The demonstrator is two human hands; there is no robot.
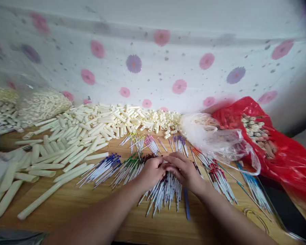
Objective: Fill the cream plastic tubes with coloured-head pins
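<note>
My left hand and my right hand meet over the middle of the table. The left fingers are curled in a pinch, and those of the right bend in against them. Whatever lies between the fingertips is hidden or too small to make out. Just beneath both hands fans out a pile of thin white pen refills with dark tips. Close by on the left lie refills with green tips and others with blue tips. Red-tipped refills lie to the right of my right hand.
Pale cream tubes are heaped along the back and left. At the right are a clear plastic bag, a red bag and a dark flat phone-like slab. A blue strip and rubber bands lie nearer me.
</note>
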